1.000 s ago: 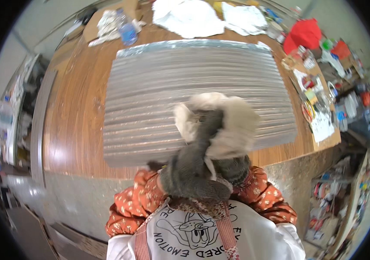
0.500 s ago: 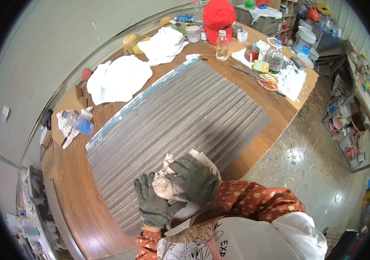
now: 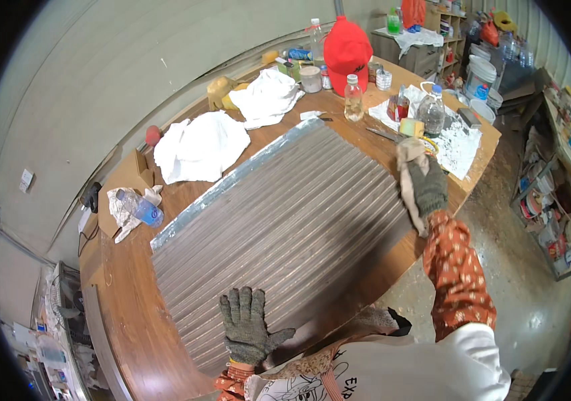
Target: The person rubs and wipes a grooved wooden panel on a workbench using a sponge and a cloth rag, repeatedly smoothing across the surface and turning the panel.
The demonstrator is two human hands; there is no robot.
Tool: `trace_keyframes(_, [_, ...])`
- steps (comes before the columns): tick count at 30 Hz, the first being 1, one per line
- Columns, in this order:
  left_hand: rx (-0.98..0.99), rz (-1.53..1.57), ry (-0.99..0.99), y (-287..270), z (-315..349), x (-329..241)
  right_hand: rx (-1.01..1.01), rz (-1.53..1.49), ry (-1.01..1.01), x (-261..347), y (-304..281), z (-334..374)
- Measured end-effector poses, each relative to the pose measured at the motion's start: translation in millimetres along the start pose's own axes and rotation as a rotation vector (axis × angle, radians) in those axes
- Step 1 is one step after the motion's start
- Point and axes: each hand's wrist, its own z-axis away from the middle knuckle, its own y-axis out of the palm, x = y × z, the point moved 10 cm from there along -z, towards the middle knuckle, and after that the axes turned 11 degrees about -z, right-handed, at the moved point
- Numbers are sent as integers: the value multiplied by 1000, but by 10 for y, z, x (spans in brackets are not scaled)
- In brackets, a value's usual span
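A large grey-brown ribbed panel [image 3: 285, 214] lies across the wooden table, with a silvery strip along its far left edge. My left hand [image 3: 248, 327], in a dark grey knit glove, rests flat on the near part of the ribs with its fingers spread. At the panel's right end my right hand [image 3: 427, 184], gloved alike, is closed over a beige cloth [image 3: 408, 164]. That cloth hangs down beside the glove, next to the panel's right edge. Just beyond it, scissors with yellow-and-red handles [image 3: 430, 145] are partly covered by the cloth and hand.
White cloths [image 3: 202, 144] lie beyond the panel. A clear bottle [image 3: 353, 99], a red cap [image 3: 347, 53], a handled jug [image 3: 432, 110] and a yellow block [image 3: 411, 127] stand at the far side. Left sits a tipped bottle [image 3: 144, 208] on a rag. The table edge [image 3: 476, 184] curves right.
My right hand has moved with the beige cloth from the near middle of the panel to its right end. My left hand stays on the panel, now with fingers spread wider. The view has shifted slightly.
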Motion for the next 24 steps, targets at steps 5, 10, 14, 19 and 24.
trace_keyframes(5, [14,-33,2,0,-22,-36,405,-750,-968,1579,622,666])
trace_keyframes(10, [15,47,-30,-2,-86,-27,487,-575,-777,1177,745,616])
trace_keyframes(14, [51,9,-9,-20,-149,-70,617,-449,-634,843,828,685])
trace_keyframes(19, [57,60,-31,-28,-132,13,486,-801,47,162,679,113])
trace_keyframes(24, [48,36,-35,-20,-156,-16,598,-440,-249,183,1013,-84])
